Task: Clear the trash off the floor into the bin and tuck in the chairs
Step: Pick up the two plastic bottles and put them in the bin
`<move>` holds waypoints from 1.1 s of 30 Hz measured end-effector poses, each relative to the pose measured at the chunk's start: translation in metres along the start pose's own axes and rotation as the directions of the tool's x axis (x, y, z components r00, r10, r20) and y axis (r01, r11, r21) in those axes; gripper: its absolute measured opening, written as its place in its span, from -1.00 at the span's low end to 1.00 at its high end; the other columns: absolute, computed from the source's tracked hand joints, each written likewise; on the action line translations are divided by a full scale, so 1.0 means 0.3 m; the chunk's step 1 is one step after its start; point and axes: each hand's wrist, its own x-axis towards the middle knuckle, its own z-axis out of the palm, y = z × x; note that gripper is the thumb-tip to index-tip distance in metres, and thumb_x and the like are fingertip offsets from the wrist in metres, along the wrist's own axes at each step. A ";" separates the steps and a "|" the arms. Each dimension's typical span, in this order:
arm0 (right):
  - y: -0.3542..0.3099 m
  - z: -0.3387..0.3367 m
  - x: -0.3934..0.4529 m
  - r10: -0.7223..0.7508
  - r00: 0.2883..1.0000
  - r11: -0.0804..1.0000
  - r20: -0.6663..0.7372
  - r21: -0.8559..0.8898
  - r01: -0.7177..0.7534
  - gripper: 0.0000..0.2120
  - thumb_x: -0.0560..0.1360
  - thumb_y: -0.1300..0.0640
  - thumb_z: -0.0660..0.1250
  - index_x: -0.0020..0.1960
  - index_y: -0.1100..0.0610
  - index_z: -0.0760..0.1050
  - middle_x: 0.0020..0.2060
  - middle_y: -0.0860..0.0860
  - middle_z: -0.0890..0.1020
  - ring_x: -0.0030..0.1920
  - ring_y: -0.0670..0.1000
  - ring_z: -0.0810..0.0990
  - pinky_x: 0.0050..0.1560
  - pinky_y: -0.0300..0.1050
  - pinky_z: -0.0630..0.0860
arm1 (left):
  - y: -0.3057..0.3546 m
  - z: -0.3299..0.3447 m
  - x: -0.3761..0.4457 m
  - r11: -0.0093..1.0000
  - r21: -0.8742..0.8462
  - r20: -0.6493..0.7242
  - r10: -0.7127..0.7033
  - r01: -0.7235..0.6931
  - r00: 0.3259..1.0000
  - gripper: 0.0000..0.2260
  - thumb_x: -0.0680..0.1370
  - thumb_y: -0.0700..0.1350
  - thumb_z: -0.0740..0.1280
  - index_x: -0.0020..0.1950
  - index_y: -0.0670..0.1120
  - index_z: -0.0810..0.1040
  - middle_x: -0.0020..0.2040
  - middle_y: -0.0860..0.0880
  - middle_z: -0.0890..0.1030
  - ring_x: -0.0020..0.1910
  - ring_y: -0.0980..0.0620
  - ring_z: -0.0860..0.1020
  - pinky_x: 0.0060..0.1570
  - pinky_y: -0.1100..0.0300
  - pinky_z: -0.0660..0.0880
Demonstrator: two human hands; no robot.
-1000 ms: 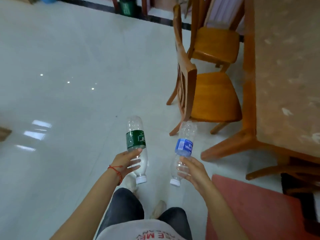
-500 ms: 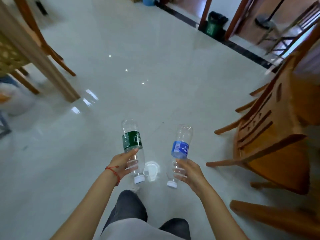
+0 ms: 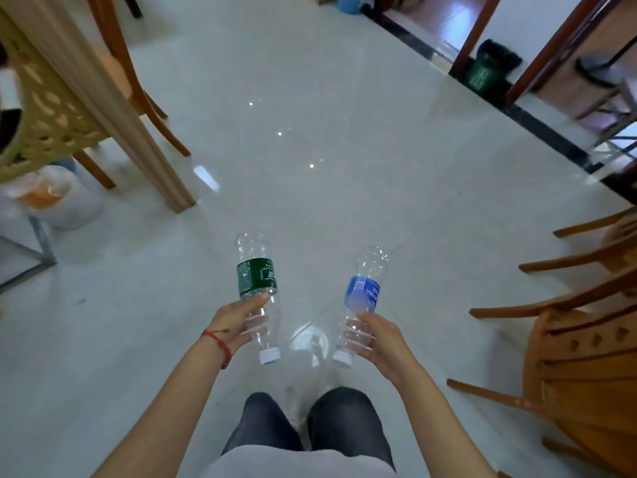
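Left hand (image 3: pixel 238 320) wrapped round green-label bottle (image 3: pixel 258 291), right hand (image 3: pixel 379 339) round blue-label bottle (image 3: pixel 362 301), both above floor (image 3: pixel 344 150), caps down. Likely empty: light, thin, crushable, slick. Best gripped mid-body.

Pale glossy tiled floor (image 3: pixel 327 98), furniture legs at left, doorway at top right.

Light wooden table leg (image 3: pixel 113 115) slants down to the floor at left, with a perforated beige panel (image 3: pixel 44 112) beside it. A grey metal frame (image 3: pixel 38 246) stands at the far left edge. A dark threshold strip (image 3: pixel 537 125) runs diagonally along the floor at upper right, reddish-brown door posts (image 3: pixel 558 43) rising from it. A blue container (image 3: pixel 348 2) shows partly at the top edge. Small bright light spots reflect mid-floor.
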 end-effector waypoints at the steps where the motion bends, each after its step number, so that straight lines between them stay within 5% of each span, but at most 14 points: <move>1: -0.032 0.017 0.031 0.004 1.000 1.000 0.003 -0.005 -0.004 -0.87 0.48 0.15 0.31 -0.02 0.19 0.50 -0.08 0.16 0.58 -0.13 0.13 0.60 -0.11 -0.03 0.59 | 0.028 0.006 0.029 1.000 0.007 0.003 -0.001 0.001 1.000 -0.79 0.45 -0.13 0.39 0.02 -0.20 0.53 0.00 -0.18 0.52 -0.06 -0.09 0.53 -0.16 0.07 0.53; 17: -0.789 0.180 0.570 -0.033 0.997 0.998 0.062 -0.047 0.036 -0.77 0.46 0.12 0.34 0.05 0.24 0.49 -0.08 0.16 0.57 -0.11 0.13 0.59 0.06 0.09 0.56 | 0.721 0.336 0.487 0.999 0.017 0.036 0.040 -0.041 0.999 -0.83 0.45 -0.14 0.39 -0.02 -0.19 0.54 -0.13 -0.11 0.57 -0.15 -0.06 0.55 -0.18 0.10 0.52; 21: -0.917 0.204 0.659 -0.030 0.998 1.000 0.057 0.003 0.030 -0.73 0.46 0.12 0.34 0.08 0.26 0.48 -0.10 0.13 0.57 -0.15 0.11 0.59 -0.07 -0.01 0.59 | 0.870 0.430 0.595 0.998 0.053 0.080 0.032 -0.037 0.996 -0.80 0.46 -0.15 0.38 0.04 -0.20 0.53 -0.11 -0.11 0.57 -0.14 -0.06 0.54 -0.18 0.11 0.53; 25: -1.029 0.224 0.756 -0.040 0.999 0.996 0.006 0.078 0.040 -0.77 0.46 0.12 0.35 0.04 0.23 0.49 -0.13 0.11 0.58 -0.18 0.09 0.59 -0.26 -0.13 0.60 | 1.020 0.531 0.728 0.992 0.128 0.146 -0.003 -0.016 0.989 -0.77 0.45 -0.15 0.38 0.06 -0.21 0.51 -0.07 -0.13 0.56 -0.11 -0.08 0.54 -0.23 0.11 0.56; 33: -1.286 0.260 0.943 -0.098 0.977 0.965 -0.191 0.221 0.140 -0.72 0.44 0.09 0.39 0.07 0.21 0.49 -0.12 0.11 0.59 -0.19 0.07 0.60 -0.20 -0.09 0.58 | 1.411 0.785 0.994 0.935 0.353 0.290 -0.071 -0.038 0.954 -0.70 0.41 -0.14 0.41 0.07 -0.23 0.49 -0.04 -0.17 0.55 -0.04 -0.12 0.53 -0.14 0.07 0.52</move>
